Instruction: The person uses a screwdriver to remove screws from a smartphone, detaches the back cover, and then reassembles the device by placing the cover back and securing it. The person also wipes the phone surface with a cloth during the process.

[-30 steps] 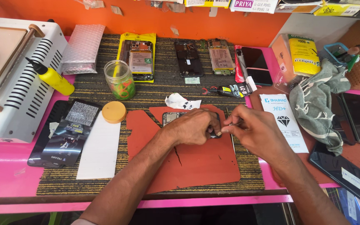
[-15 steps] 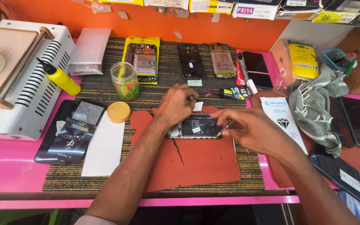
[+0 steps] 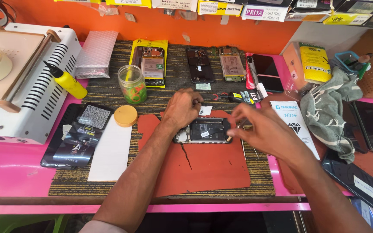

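Bench [image 3: 18,164]: pink, carrying a dark woven mat with everything else laid on it.
White machine [image 3: 26,82]: stood at the far left of the bench, slotted on its side, well apart from the hands.
Orange-red mat [image 3: 208,172]: lay in front of the person, cracked near its middle, with the opened phone on its upper part.
Grey cloth [image 3: 329,112]: bunched at the right, just beside a printed white packet.
Opened phone [image 3: 203,130]: lay flat, back cover off, between the two hands.
Left hand [image 3: 183,110]: rested on the phone's upper left corner, fingers curled together and pressing it down; a white scrap lay just beside its fingertips.
Right hand [image 3: 260,131]: hovered at the phone's right end, blurred, fingers pinched together on a thin metal tool [image 3: 239,125] whose tip I could not make out.
Glass jar [image 3: 131,84]: stood behind the left hand, its orange lid [image 3: 125,115] lying beside it.
Yellow bottle [image 3: 67,81]: leaned against the machine.
Three other opened phones [image 3: 199,64]: lined the mat's far edge, clear of the hands.
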